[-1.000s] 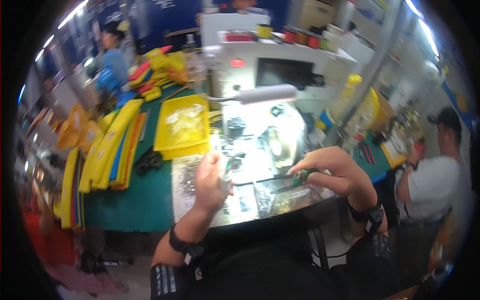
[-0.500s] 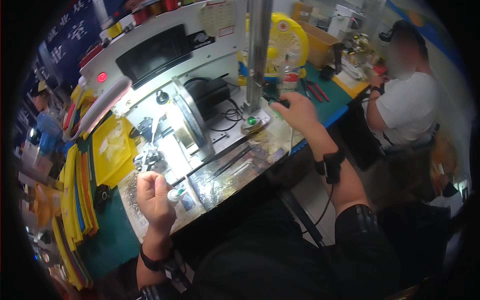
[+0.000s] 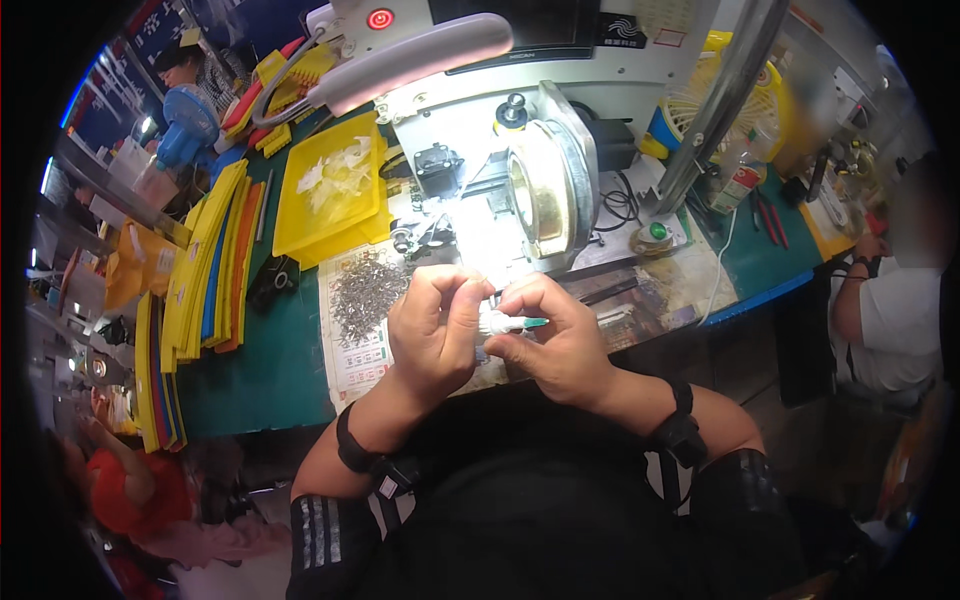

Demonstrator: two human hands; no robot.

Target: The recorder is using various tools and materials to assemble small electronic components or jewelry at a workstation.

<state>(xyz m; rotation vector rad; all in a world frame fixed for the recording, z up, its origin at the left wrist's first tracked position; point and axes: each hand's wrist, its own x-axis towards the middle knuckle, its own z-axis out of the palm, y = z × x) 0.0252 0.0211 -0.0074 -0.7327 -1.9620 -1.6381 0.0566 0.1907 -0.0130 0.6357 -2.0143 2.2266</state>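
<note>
In the head view, at the centre of the frame, a small white part with a green tip (image 3: 505, 323) is pinched between the curled fingers of the left hand (image 3: 432, 330) and the closed fingertips of the right hand (image 3: 560, 340), the two hands being held together just above the near edge of the green-topped workbench (image 3: 250, 370). A pile of small dark metal pieces (image 3: 365, 288) is seen just left of the left hand on a printed sheet, a yellow tray (image 3: 335, 195) of pale parts lies in the upper left, and a lit machine with a round brass-coloured drum (image 3: 545, 185) stands directly above the hands.
</note>
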